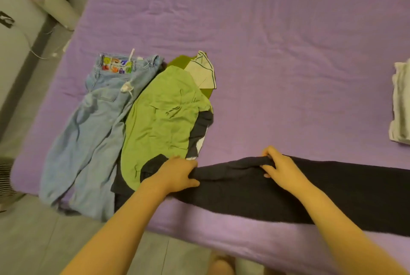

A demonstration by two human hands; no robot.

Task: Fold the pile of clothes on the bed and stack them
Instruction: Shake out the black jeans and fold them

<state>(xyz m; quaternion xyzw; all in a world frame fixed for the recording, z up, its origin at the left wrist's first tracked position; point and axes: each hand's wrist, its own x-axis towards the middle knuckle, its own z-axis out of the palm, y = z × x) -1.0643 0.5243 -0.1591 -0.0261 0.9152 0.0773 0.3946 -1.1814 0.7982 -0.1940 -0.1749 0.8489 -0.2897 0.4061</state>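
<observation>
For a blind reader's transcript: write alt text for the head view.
Two bare hands grip a long dark garment laid across the near edge of a purple bed, left hand at its end, right hand pinching a fold. To the left lie light blue jeans and a green garment; folded white cloth sits far right.

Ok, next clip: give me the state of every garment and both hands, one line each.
Dark garment: spread long along the near bed edge, one end bunched.
Left hand: grips the garment's bunched end.
Right hand: pinches a fold of it.
Jeans: unfolded, lying flat.
Green garment: unfolded, crumpled over the pile.
White clothes: folded, stacked at the right edge.
</observation>
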